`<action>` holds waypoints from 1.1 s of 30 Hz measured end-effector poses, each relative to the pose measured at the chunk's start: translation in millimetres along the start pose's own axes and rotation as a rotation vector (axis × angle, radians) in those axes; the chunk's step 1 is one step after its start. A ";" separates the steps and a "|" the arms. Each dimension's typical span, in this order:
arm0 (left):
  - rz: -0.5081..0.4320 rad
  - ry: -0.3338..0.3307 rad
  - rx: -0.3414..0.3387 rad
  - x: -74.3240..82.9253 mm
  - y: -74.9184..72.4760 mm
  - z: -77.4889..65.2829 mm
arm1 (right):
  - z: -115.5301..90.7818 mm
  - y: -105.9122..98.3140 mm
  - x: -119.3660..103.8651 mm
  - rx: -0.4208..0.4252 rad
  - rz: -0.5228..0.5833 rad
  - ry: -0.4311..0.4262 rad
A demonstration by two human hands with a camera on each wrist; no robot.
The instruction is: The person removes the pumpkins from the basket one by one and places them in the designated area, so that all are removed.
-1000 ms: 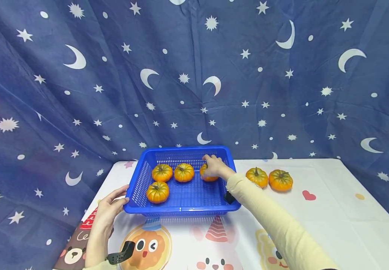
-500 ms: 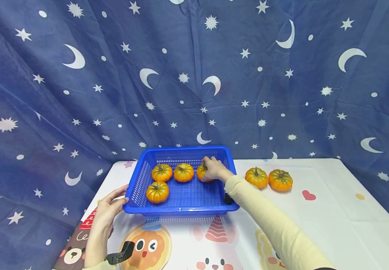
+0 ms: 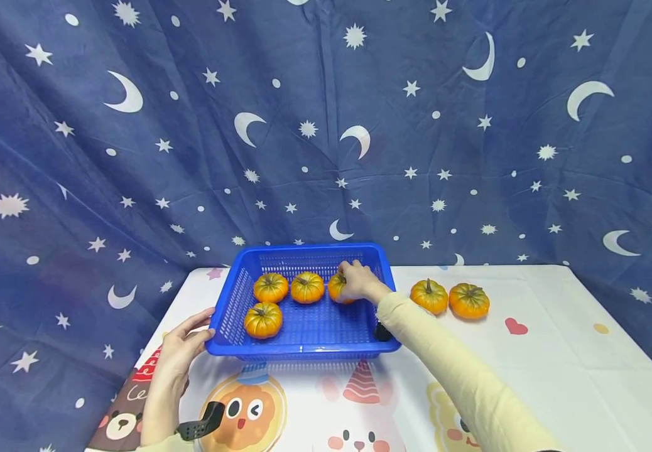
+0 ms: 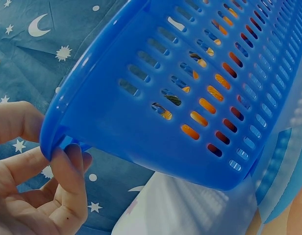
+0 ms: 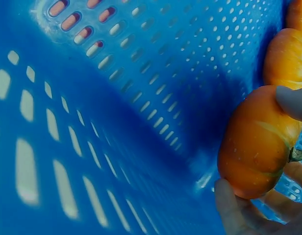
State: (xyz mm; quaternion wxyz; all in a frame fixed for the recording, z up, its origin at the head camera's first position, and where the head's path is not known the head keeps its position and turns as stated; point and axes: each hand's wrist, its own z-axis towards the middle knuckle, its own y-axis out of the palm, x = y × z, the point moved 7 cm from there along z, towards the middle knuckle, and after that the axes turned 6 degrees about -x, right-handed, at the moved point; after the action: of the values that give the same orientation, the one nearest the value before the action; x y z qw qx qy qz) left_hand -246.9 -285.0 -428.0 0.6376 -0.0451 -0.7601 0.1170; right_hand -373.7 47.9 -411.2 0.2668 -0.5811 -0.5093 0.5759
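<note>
A blue plastic basket point(image 3: 303, 349) with slotted walls stands on the table. My left hand point(image 3: 176, 351) pinches its left rim point(image 4: 55, 105) between thumb and fingers. Inside the basket's right part, my right hand point(image 3: 360, 282) holds a small orange pumpkin point(image 3: 335, 287) from above. In the right wrist view the thumb and fingers spread around that pumpkin point(image 5: 256, 142), its stem toward the palm. Three more pumpkins lie to the left in the basket: one beside the held one point(image 3: 306, 288), one at back left point(image 3: 270, 288) and one at front left point(image 3: 262, 321).
Right of the basket, two pumpkins sit side by side on the table, one with a tall stem point(image 3: 429, 296) and one farther right point(image 3: 469, 301). The tablecloth point(image 3: 546, 351) has cartoon prints. A dark blue curtain point(image 3: 303, 125) with moons and stars hangs close behind the basket.
My right hand has shifted slightly left with the pumpkin, closer to the neighbouring one in the back row. The left hand keeps its hold on the basket rim.
</note>
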 end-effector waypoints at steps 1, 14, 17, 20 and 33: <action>0.000 0.001 0.000 0.3 0.2 0.0 | -0.7 -1.7 -0.7 0.003 -0.003 -0.005; 0.007 -0.001 0.001 1.8 1.1 -1.2 | -10.5 -23.0 -10.2 0.030 -0.022 -0.050; 0.000 0.007 -0.004 2.8 0.9 -0.5 | -12.6 -29.8 -12.3 0.034 -0.017 -0.058; 0.001 0.001 -0.006 2.5 0.6 0.7 | -15.6 -36.9 -13.9 0.039 -0.008 -0.069; 0.010 -0.028 0.001 0.8 1.8 -0.1 | -36.9 -61.2 -10.6 0.095 0.005 -0.139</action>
State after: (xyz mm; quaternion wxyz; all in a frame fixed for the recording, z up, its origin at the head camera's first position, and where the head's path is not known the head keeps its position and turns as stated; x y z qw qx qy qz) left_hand -247.1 -283.1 -427.7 0.6263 -0.0469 -0.7687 0.1212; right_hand -354.5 69.3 -344.9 0.2566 -0.5275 -0.4975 0.6391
